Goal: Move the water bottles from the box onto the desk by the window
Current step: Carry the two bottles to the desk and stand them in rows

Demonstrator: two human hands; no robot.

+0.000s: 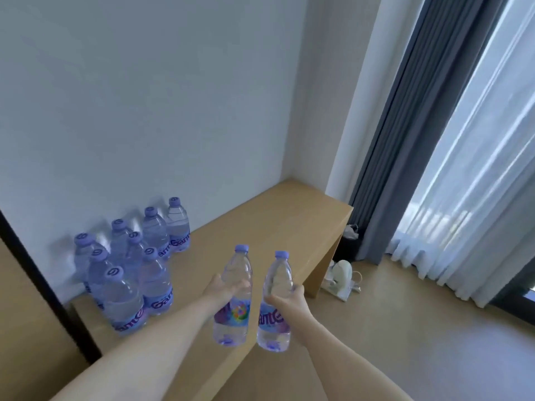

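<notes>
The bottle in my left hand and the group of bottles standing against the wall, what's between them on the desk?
Nothing: in the head view, only bare desk shows between the left hand's bottle and the standing bottles.

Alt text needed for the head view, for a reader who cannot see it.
A person's left hand and right hand each hold an upright water bottle, the left bottle and the right bottle, above a wooden desk. A cluster of bottles stands on the desk against the white wall; curtains hang at right.
</notes>
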